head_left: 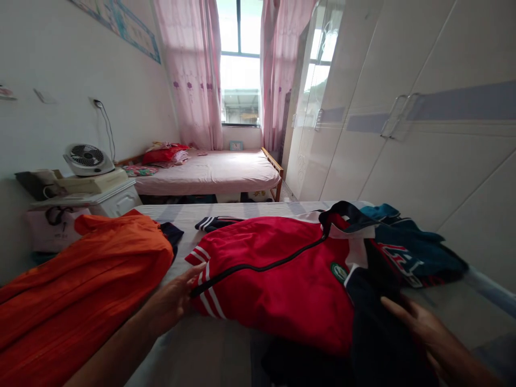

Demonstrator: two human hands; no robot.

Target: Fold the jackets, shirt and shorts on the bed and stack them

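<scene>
On the teal garment you can make out what looks like a letter A in red-and-white lettering. You cannot read the green badge on the red jacket or the small print on the pale bag.

Left fingers extended, forearms apart

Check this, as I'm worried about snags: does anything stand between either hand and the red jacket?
Nothing visible does: the left hand touches the red jacket at its striped hem, the right hand at its dark sleeve.
</scene>
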